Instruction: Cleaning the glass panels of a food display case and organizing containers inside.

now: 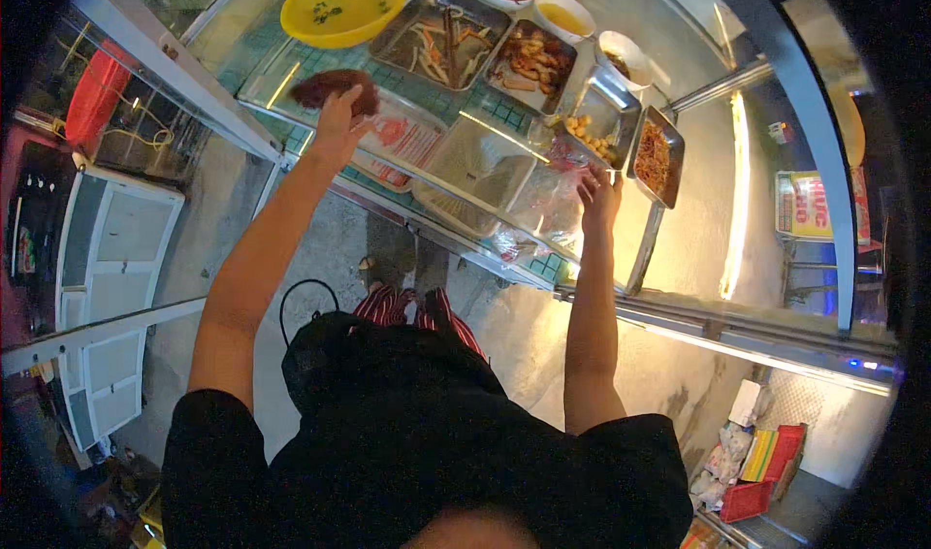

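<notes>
My left hand (339,127) is closed on a dark reddish-brown, flattish, rag-like thing (312,87), above the left part of the glass food case. Its exact kind is hard to make out. On the right, my right hand (601,200) has its fingers apart at the near edge of a metal tray (613,111) with small yellow balls (588,137) in it. Clear plastic bags (558,200) lie beside those fingers. Between my hands are a printed red-and-white plastic bag (402,130) and a pale plastic basket (478,166).
Along the far side stand a yellow bowl (341,30), a tray with tongs (407,40), a tray of browned food (531,69) and white bowls (562,17). A tray of reddish shreds (653,164) sits far right. The case's metal frame (456,243) runs before me.
</notes>
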The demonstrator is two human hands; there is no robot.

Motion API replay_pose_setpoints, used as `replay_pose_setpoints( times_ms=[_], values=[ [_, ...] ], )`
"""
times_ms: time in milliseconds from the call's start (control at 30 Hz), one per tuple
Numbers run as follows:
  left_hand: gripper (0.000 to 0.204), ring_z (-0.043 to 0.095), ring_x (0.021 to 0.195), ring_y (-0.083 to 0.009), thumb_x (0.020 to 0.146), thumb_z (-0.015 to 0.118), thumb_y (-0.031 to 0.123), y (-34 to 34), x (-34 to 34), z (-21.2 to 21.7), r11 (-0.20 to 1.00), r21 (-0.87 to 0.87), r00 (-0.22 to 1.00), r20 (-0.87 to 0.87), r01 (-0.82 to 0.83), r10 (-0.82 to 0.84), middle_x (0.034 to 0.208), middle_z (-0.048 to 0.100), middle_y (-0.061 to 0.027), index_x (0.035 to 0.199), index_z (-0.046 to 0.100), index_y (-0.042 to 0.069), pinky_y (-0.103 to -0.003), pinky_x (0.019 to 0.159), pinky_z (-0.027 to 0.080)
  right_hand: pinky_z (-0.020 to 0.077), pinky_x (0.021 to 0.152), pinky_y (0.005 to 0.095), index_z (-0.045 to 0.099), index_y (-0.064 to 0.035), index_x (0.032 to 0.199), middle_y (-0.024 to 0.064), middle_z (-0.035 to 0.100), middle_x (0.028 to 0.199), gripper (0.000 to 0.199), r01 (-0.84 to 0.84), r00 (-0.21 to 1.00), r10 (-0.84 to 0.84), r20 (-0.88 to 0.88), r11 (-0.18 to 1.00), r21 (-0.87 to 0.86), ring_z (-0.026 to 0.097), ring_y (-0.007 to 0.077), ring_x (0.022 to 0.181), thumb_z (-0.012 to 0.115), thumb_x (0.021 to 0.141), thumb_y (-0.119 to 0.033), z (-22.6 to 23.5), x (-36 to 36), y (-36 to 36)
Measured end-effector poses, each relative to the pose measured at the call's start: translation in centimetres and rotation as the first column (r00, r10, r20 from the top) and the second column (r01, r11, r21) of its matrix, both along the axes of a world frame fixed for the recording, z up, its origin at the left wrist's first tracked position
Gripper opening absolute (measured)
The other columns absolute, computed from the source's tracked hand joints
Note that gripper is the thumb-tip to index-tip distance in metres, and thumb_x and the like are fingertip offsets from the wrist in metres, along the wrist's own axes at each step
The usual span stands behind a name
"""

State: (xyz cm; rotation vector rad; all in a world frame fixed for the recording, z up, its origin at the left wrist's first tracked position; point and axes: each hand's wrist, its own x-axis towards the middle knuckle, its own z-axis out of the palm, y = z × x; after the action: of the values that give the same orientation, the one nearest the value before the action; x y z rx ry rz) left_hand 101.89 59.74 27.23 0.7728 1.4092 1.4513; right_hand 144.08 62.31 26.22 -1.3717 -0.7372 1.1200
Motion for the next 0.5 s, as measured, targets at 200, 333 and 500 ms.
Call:
replay_pose_setpoints(
  times_ms=[200,333,500],
  values=[
    [0.069,0.052,0.106,-0.0187,0.085,0.06,0.019,0.8,-1.0,-1.6,0.988,-0.118,0.961,0.27,0.097,-0.062,0.121,0.049,-0.0086,0.142,0.022,0.011,-0.036,0.089,0.045,0.0432,0.061,0.0234,0.055,-0.002,0.117,0.0043,0.053,0.076,0.033,-0.405,0.131,-0.118,0.984,0.9,0.162,0.048,0.0106,0.066,0.05,0.092,-0.022,-9.2,-2.0,-10.4],
    [0.062,0.053,0.105,-0.0187,0.086,0.057,0.012,0.0,-2.8,-3.7,0.994,-0.066,0.989,0.123,0.087,-0.078,0.123,0.048,-0.0073,0.141,0.026,0.01,-0.033,0.086,0.048,0.0427,0.053,0.0263,0.064,-0.0038,0.091,0.0012,0.05,0.066,0.027,-0.508,0.842,0.539,-0.019,0.781,-0.363,0.05,0.0135,0.06,0.049,0.093,-0.027,-7.2,-15.8,-16.7],
    [0.051,0.057,0.094,-0.0157,0.087,0.055,0.007,-3.1,-4.4,-3.4,1.0,-0.02,0.992,0.125,-0.017,0.019,0.118,0.05,-0.0062,0.135,0.037,0.008,-0.028,0.076,0.05,0.0514,0.061,0.0362,0.055,-0.0029,0.095,0.0065,0.052,0.071,0.029,-0.259,0.69,-0.286,-0.665,0.761,-0.595,0.056,0.0244,0.065,0.051,0.091,-0.031,-24.0,-15.2,-11.2]
  ],
)
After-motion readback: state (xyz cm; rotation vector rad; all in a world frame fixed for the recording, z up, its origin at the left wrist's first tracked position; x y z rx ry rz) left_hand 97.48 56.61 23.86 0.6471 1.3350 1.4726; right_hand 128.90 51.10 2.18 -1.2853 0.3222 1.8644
